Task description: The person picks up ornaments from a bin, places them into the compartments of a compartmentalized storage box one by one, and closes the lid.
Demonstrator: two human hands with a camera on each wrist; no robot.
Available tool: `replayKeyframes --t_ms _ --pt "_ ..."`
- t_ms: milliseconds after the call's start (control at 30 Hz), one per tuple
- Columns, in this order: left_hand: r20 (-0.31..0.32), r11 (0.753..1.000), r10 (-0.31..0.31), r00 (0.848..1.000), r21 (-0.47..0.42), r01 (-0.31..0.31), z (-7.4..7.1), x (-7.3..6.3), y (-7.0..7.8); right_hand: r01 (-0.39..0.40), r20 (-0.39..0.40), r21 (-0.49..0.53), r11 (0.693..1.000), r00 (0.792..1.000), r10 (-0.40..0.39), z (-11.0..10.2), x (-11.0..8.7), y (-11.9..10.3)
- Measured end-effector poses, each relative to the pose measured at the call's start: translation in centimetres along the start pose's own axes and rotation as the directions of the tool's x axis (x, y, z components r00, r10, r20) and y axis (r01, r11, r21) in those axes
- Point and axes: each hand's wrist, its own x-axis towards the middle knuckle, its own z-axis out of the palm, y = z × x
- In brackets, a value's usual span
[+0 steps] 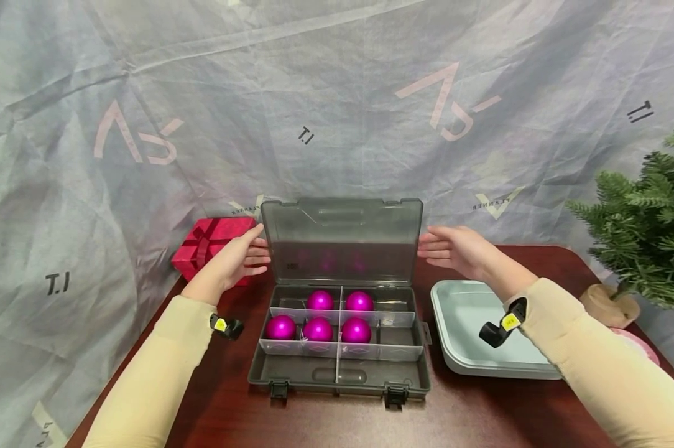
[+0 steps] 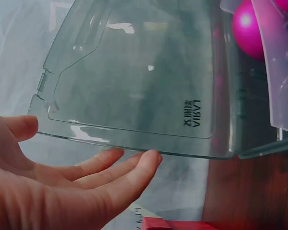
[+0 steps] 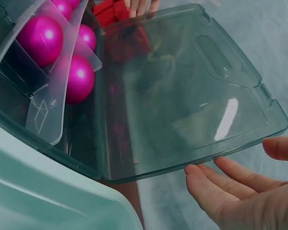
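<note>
A grey see-through organizer box (image 1: 382, 370) stands on the table with its lid (image 1: 342, 242) raised upright. Several shiny magenta balls (image 1: 318, 328) sit in its back and middle rows, between clear dividers (image 1: 292, 350); the front row holds no ball. My left hand (image 1: 244, 255) is at the lid's left edge, fingers extended, and in the left wrist view its fingertips (image 2: 151, 158) lie right at that edge. On the opposite side my right hand (image 1: 454, 249) mirrors it, with straight fingertips (image 3: 194, 171) along the lid's right edge and the thumb near the upper corner.
A red gift box (image 1: 203, 239) with a ribbon stands behind my left hand. Right of the organizer is a pale blue-green tray (image 1: 446, 330), partly under my right forearm. A small artificial pine tree (image 1: 650, 224) on a wooden base stands far right. Grey printed fabric (image 1: 337, 93) hangs behind.
</note>
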Motion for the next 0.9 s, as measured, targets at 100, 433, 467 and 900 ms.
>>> replayKeyframes --t_ms 100,433,467,900 --pt "0.019 0.999 0.009 1.0 0.032 -0.009 -0.1 -0.9 0.3 -0.011 0.014 -0.032 0.999 1.0 0.011 0.1 -1.0 -0.4" --pt "0.126 0.994 0.032 0.991 0.103 -0.045 -1.0 -4.3 0.7 -0.054 0.061 -0.129 0.99 0.996 0.063 1.3 -4.9 -1.6" --pt "0.135 0.993 0.034 0.99 0.107 -0.049 -1.0 -4.6 0.6 -0.051 0.063 -0.134 0.99 0.996 0.059 1.5 -5.2 -1.6" --pt "0.128 0.979 0.167 0.978 0.094 -0.18 -1.7 -8.2 -1.7 0.025 0.054 -0.15 0.988 0.998 -0.017 2.8 -8.4 0.1"
